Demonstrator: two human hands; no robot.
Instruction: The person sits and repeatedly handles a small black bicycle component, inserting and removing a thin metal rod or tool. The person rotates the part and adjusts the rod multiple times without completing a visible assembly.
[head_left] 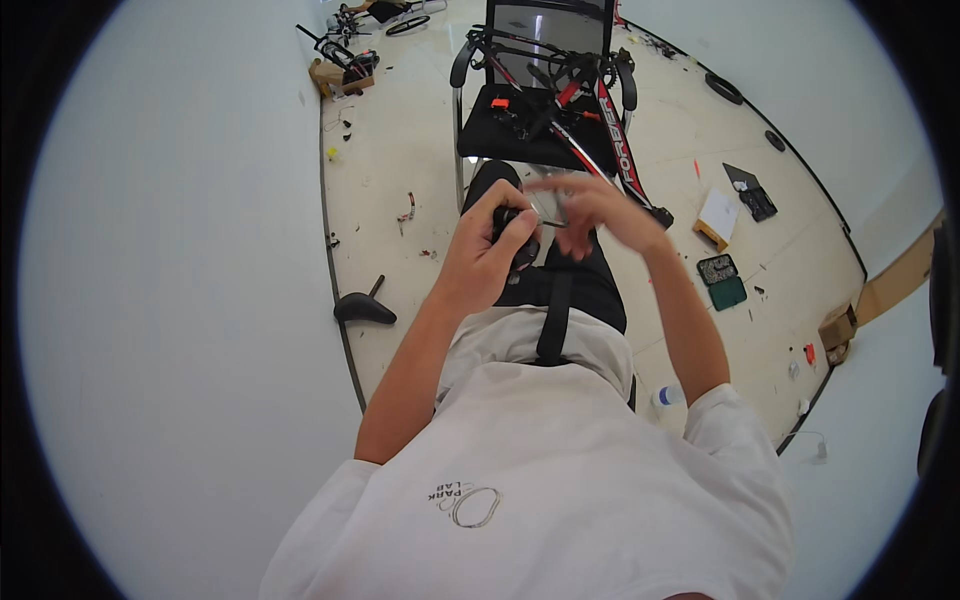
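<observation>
My left hand point(487, 245) is wrapped round a small black part point(518, 245), its thumb on top; the fingers hide much of it, so I cannot tell its exact kind. A thin bent metal rod point(548, 222), shaped like a hex key, sticks out from the part's right side. Beside that rod hovers my right hand point(605, 215), somewhat blurred, its fingers apart and no object seen in them. Both hands are above my lap. Just beyond them, a red, black and white bicycle frame point(622, 150) leans across a black office chair point(480, 135).
A bicycle saddle point(365, 308) lies on the floor at left by the wall. On the right are an opened green bit case point(728, 292), a black tool case point(760, 205) and a cardboard box point(838, 325). A bottle point(668, 396) stands near my right elbow. Bike parts lie far left.
</observation>
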